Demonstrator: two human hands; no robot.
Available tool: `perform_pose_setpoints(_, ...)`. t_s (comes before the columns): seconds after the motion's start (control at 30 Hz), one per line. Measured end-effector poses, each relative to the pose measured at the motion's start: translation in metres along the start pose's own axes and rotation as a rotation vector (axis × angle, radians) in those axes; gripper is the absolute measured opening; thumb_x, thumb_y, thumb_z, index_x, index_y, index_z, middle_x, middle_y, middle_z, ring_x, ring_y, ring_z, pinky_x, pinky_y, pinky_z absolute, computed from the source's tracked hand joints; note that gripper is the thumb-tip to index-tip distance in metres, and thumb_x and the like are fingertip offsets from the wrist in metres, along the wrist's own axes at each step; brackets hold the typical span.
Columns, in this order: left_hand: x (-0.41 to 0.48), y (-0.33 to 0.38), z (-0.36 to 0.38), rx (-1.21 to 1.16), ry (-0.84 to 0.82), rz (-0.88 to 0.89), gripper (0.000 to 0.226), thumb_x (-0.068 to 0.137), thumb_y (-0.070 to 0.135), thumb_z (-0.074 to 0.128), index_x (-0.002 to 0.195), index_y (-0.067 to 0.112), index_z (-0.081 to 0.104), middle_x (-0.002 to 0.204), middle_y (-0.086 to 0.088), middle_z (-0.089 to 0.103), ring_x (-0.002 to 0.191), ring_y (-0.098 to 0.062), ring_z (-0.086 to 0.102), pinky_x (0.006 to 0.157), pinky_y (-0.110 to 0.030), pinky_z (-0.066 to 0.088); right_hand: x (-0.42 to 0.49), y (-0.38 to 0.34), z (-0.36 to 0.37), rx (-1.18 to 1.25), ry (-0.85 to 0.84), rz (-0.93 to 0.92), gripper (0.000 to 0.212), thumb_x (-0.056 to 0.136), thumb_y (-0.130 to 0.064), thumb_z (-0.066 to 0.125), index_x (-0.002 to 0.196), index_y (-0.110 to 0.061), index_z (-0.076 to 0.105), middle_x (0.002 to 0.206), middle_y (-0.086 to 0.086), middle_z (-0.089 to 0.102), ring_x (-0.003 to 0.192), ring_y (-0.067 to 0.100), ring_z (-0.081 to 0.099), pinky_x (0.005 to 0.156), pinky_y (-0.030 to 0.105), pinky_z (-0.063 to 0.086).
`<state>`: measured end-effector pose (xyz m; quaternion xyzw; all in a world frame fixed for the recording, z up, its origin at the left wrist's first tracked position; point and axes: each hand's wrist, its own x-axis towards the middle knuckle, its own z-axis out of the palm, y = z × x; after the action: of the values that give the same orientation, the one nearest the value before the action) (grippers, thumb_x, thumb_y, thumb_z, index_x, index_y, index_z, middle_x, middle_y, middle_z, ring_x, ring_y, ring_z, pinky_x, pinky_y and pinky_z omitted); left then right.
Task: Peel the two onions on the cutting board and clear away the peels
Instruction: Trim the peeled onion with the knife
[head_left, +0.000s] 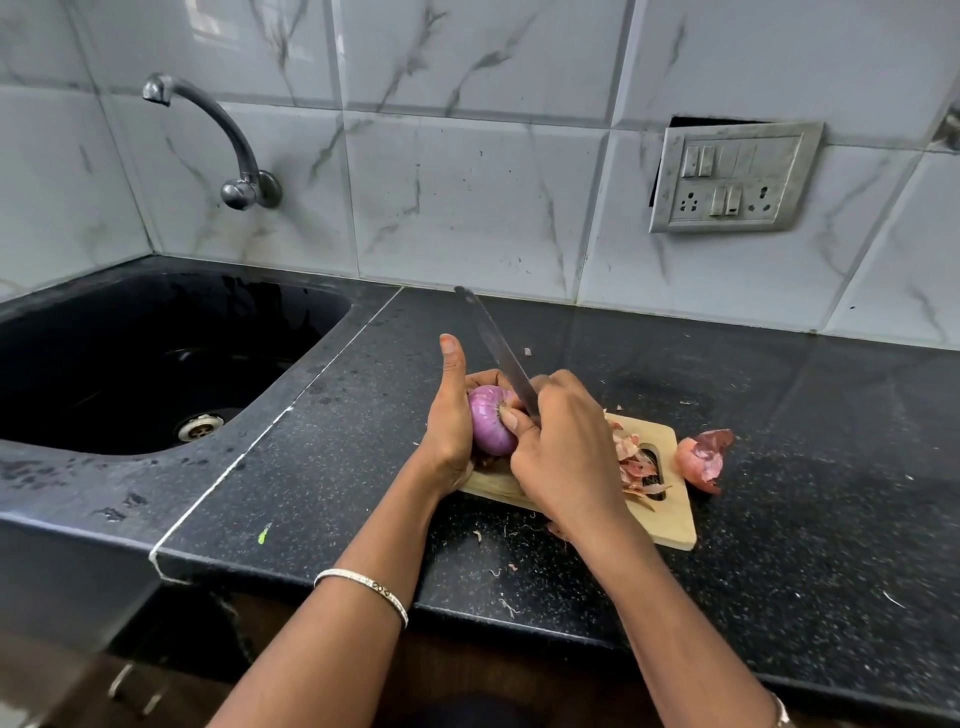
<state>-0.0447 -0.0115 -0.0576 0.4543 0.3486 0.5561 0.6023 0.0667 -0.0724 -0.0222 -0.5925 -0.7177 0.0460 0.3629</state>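
Note:
My left hand (451, 421) cups a purple onion (488, 422) above the left end of the wooden cutting board (670, 519), its thumb pointing up. My right hand (566, 447) grips a knife (496, 345) by the handle, with the blade pointing up and away. The right thumb presses on the onion's end next to the blade. A pile of dry peels (636, 465) lies on the board near its handle hole. A large curled peel piece (701, 460) rests on the counter just right of the board. No second onion is visible.
The black speckled counter (779, 493) carries small peel scraps near its front edge. A black sink (156, 358) with a drain and a wall tap (228, 140) lies to the left. A switch and socket plate (732, 176) is on the tiled wall.

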Motion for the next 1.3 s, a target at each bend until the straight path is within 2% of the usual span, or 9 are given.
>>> perform_pose_setpoints(0.13,-0.002,0.005,0.003,-0.009,0.085,0.006,0.099,0.093,0.080,0.013,0.070,-0.001,0.065,0.062,-0.017,0.065,0.048,-0.022,0.061,0.045,-0.024,0.051,-0.006,0.018,-0.008,0.011,0.057,0.098,0.005,0.099,-0.020,0.061,0.101,-0.017,0.063,0.097,-0.006,0.056,0.085,0.012,0.052,0.073,0.026,0.037)
perform_pose_setpoints(0.23,-0.003,0.007,0.004,0.023,0.089,-0.007,0.100,0.092,0.080,0.012,0.070,0.002,0.068,0.060,-0.017,0.066,0.048,-0.024,0.063,0.040,-0.026,0.050,-0.001,0.032,-0.022,0.011,0.114,0.238,0.012,0.097,-0.013,0.061,0.097,-0.024,0.066,0.096,-0.004,0.068,0.092,0.020,0.063,0.071,0.031,0.043)
perform_pose_setpoints(0.33,-0.004,0.007,0.004,0.031,0.083,-0.024,0.098,0.090,0.083,0.012,0.072,0.006,0.071,0.065,-0.018,0.067,0.049,-0.026,0.065,0.040,-0.028,0.050,0.002,0.036,-0.030,-0.047,0.065,0.289,0.028,0.092,-0.006,0.060,0.103,-0.028,0.073,0.100,-0.003,0.074,0.099,0.025,0.066,0.080,0.038,0.053)
perform_pose_setpoints(0.53,-0.002,0.006,0.003,0.052,0.096,-0.017,0.096,0.090,0.084,0.010,0.072,0.011,0.070,0.067,-0.014,0.068,0.045,-0.023,0.059,0.038,-0.021,0.039,0.000,0.023,-0.025,0.190,0.101,0.205,0.008,0.080,-0.030,0.083,0.082,-0.025,0.078,0.065,-0.015,0.069,0.067,0.003,0.066,0.063,0.025,0.053)
perform_pose_setpoints(0.63,-0.001,0.003,0.001,0.059,0.100,-0.013,0.097,0.084,0.091,0.015,0.072,0.012,0.071,0.070,-0.017,0.066,0.055,-0.026,0.058,0.051,-0.027,0.043,0.002,0.017,-0.018,0.332,0.063,0.203,0.008,0.078,-0.030,0.086,0.078,-0.026,0.079,0.055,-0.015,0.066,0.057,0.001,0.064,0.059,0.024,0.047)
perform_pose_setpoints(0.73,0.001,0.001,0.001,0.059,0.097,0.001,0.098,0.081,0.092,0.018,0.076,0.010,0.072,0.076,-0.020,0.066,0.062,-0.028,0.060,0.061,-0.034,0.046,0.005,0.018,-0.014,0.434,0.036,0.257,0.011,0.075,-0.027,0.088,0.076,-0.025,0.077,0.059,-0.008,0.070,0.058,0.009,0.067,0.060,0.030,0.054)
perform_pose_setpoints(0.87,0.000,0.003,0.003,0.080,0.095,0.027,0.096,0.083,0.086,0.018,0.081,0.005,0.071,0.075,-0.017,0.068,0.063,-0.026,0.064,0.058,-0.031,0.054,0.007,0.022,-0.012,0.539,-0.010,0.303,0.012,0.075,-0.021,0.089,0.078,-0.021,0.077,0.069,-0.002,0.073,0.066,0.014,0.068,0.064,0.032,0.056)
perform_pose_setpoints(1.07,-0.002,0.003,0.007,0.089,0.090,0.055,0.090,0.087,0.080,0.018,0.080,0.007,0.070,0.078,-0.016,0.072,0.059,-0.020,0.067,0.047,-0.026,0.053,0.010,0.030,-0.013,0.424,-0.136,0.260,0.007,0.088,-0.023,0.077,0.086,-0.020,0.071,0.075,-0.004,0.068,0.069,0.012,0.061,0.061,0.027,0.040)
perform_pose_setpoints(1.3,-0.006,0.007,0.004,0.035,0.072,0.031,0.090,0.079,0.085,0.026,0.096,0.007,0.068,0.092,-0.029,0.070,0.063,-0.031,0.070,0.050,-0.032,0.059,0.012,0.048,-0.029,0.420,-0.105,0.278,0.024,0.088,-0.002,0.067,0.082,-0.025,0.066,0.077,-0.004,0.070,0.066,0.017,0.067,0.068,0.039,0.058)
